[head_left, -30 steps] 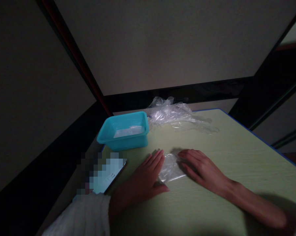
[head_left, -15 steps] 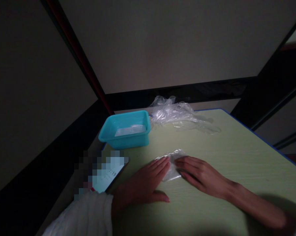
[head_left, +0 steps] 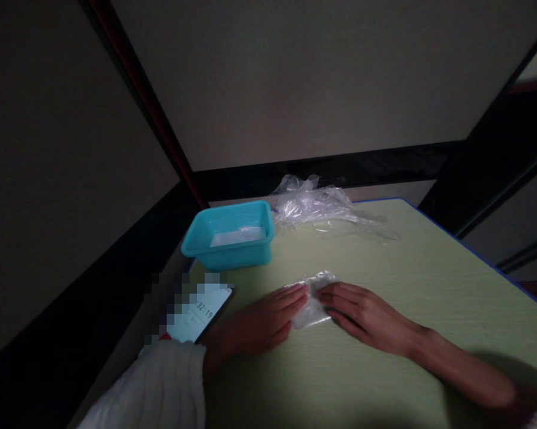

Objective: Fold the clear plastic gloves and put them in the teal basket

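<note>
A small clear plastic piece (head_left: 315,301) lies folded on the pale green table (head_left: 384,357). My left hand (head_left: 262,325) rests flat on the table with its fingertips on the plastic's left edge. My right hand (head_left: 362,313) lies flat too, fingers stretched out and pressing on the plastic's right part. Both hands have straight fingers and grip nothing. A white knitted sleeve covers my left forearm.
A turquoise plastic tub (head_left: 230,235) with something pale and clear inside stands at the table's back left. Behind it lies a heap of clear plastic gloves or bags (head_left: 317,205). A lit phone (head_left: 197,316) rests at the left edge. Dark bed-frame bars surround the table.
The plastic piece has been folded smaller and shifted slightly away from me. My left hand slid right, its thumb tucking in, and both hands' fingertips now meet over the plastic.
</note>
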A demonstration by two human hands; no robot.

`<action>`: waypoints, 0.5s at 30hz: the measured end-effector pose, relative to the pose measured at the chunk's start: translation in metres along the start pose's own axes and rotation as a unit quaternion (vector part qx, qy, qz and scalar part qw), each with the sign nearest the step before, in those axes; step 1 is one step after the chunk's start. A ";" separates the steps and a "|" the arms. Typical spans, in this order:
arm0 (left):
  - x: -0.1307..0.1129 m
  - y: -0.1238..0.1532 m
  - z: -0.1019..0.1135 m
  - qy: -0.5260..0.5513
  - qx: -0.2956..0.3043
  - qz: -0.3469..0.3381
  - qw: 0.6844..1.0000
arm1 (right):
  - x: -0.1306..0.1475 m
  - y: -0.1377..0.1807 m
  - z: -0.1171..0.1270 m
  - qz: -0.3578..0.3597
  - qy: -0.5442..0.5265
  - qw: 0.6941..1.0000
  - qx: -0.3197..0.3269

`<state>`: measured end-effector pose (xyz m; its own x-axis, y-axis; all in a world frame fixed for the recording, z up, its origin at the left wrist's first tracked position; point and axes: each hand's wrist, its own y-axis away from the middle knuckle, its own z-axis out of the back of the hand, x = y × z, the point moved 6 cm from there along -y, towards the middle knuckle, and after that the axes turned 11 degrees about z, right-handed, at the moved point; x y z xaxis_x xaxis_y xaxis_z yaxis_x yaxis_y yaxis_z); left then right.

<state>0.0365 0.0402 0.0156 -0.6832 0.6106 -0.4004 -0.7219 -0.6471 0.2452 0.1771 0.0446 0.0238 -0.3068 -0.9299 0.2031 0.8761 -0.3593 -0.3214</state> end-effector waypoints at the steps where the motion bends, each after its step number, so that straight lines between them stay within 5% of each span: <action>1: 0.000 0.000 0.000 -0.004 0.000 0.000 1.000 | 0.000 0.000 0.000 0.000 0.001 1.000 0.003; 15: 0.002 0.002 0.000 0.006 -0.009 -0.017 1.000 | 0.012 -0.005 -0.004 0.036 0.005 0.999 0.024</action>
<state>0.0333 0.0402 0.0152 -0.6562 0.6274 -0.4193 -0.7431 -0.6337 0.2148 0.1680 0.0346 0.0242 -0.2462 -0.9539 0.1717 0.9130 -0.2877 -0.2891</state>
